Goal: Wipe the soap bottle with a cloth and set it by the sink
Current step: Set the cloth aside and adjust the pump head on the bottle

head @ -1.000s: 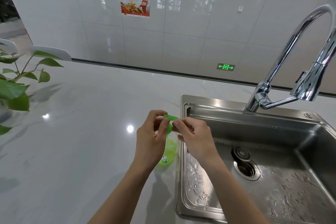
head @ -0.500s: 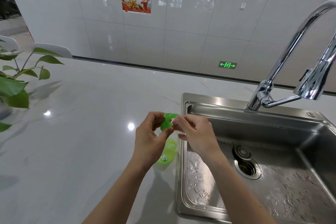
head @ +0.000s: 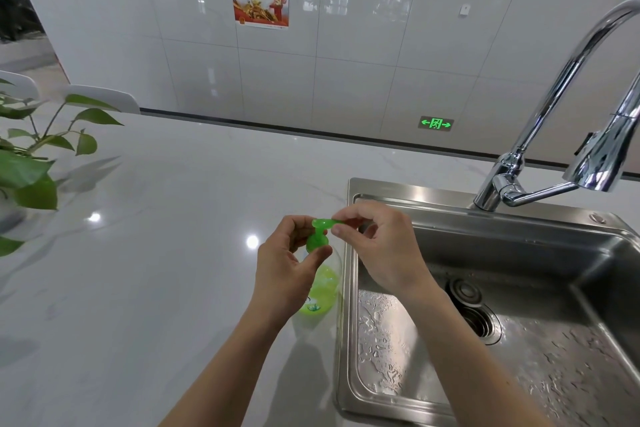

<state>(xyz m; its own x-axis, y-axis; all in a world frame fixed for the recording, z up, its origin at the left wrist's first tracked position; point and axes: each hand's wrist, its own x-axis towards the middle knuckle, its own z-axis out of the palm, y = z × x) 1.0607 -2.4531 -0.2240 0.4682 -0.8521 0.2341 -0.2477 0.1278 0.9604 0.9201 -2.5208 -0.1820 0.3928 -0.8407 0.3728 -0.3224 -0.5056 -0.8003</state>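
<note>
A clear soap bottle (head: 323, 289) with green liquid and a green pump top stands on the pale countertop, right beside the left rim of the steel sink (head: 349, 274). My left hand (head: 287, 267) pinches the green collar below the pump. My right hand (head: 377, 246) pinches the pump's spout, which points right toward the sink. Both hands hide most of the bottle's upper part. No cloth is in view.
A chrome faucet (head: 540, 135) arches over the wet sink basin, whose drain (head: 479, 319) sits at its middle. A leafy plant (head: 31, 163) stands at the far left of the countertop (head: 156, 253). A tiled wall runs behind.
Both hands stay on the pump top; the fingers have shifted and the green spout now shows more, pointing right. The bottle stays in place.
</note>
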